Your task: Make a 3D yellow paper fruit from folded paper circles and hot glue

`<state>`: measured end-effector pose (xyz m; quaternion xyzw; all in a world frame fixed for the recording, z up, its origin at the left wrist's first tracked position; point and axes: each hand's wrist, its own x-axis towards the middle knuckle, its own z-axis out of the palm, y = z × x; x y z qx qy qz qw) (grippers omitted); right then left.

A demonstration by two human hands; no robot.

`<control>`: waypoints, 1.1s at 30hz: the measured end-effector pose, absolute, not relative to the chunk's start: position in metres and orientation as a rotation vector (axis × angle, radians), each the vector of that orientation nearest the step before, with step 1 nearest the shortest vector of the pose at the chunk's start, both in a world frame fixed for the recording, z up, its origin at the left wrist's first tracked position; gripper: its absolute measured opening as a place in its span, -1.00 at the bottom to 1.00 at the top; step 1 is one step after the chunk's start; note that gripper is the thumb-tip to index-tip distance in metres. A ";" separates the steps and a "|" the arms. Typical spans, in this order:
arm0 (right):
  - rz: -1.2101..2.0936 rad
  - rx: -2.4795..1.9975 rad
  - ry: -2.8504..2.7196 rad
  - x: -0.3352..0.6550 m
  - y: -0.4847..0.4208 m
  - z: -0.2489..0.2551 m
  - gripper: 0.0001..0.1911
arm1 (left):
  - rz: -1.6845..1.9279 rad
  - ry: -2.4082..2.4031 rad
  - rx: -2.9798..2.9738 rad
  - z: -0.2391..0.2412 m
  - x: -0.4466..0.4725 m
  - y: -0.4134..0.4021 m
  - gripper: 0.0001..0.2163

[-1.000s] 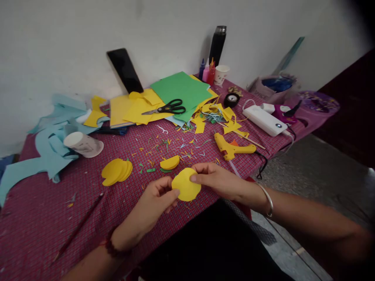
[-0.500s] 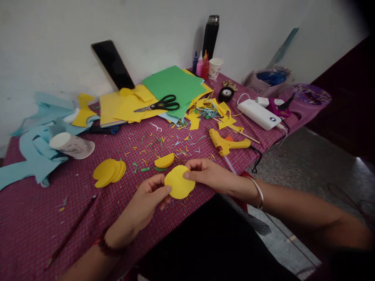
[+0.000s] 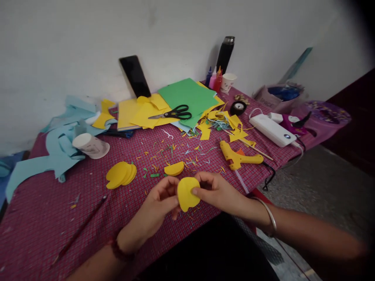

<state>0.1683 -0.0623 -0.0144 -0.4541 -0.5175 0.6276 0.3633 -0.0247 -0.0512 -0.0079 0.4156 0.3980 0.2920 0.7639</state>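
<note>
A yellow paper circle (image 3: pixel 188 194) with a wavy edge is held up over the near edge of the table, bending slightly between my hands. My right hand (image 3: pixel 218 191) pinches its right side, thumb on the front and fingers behind. At its left edge, my left hand (image 3: pixel 162 200) is closed, with the thumb near the rim and some fingertips hidden behind the paper. Just beyond lies a folded yellow paper piece (image 3: pixel 174 168). To the left sits a small stack of yellow paper circles (image 3: pixel 120 175). Scattered paper snippets lie around these pieces.
A yellow glue gun (image 3: pixel 238 155) lies to the right, its cord over the table edge. Scissors (image 3: pixel 175 113) rest on coloured paper sheets (image 3: pixel 187 93). A paper cup (image 3: pixel 90 146) lies tipped at left near blue scraps (image 3: pixel 63 146); a brush-like stick (image 3: pixel 79 230) lies in front.
The yellow circle has turned and now curves between my hands. The whole scene has shifted right and down in view as my head moved.
</note>
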 end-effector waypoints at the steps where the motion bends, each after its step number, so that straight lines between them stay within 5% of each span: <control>1: 1.618 -1.171 -1.338 0.166 -0.064 -0.015 -0.83 | 0.625 0.877 0.942 -0.010 -0.024 -0.052 -0.79; 10: 1.646 -1.105 -1.482 0.162 -0.077 -0.010 -0.96 | 0.615 0.943 0.945 -0.019 -0.020 -0.059 -0.84; 16: 0.867 -0.943 -2.214 0.188 -0.065 -0.003 -0.57 | 0.572 0.842 0.601 -0.013 -0.019 -0.054 -0.76; 22: 0.511 -0.750 -2.431 0.187 -0.053 -0.008 -0.81 | 0.509 0.844 0.603 -0.018 -0.021 -0.053 -0.76; 29: 0.240 -0.952 -2.330 0.185 -0.027 -0.005 -0.85 | 0.628 1.040 2.478 -0.023 -0.044 -0.051 -0.80; 33: 0.138 -1.009 -2.354 0.178 -0.010 -0.008 -0.90 | 0.677 1.007 2.830 -0.026 -0.053 -0.047 -0.73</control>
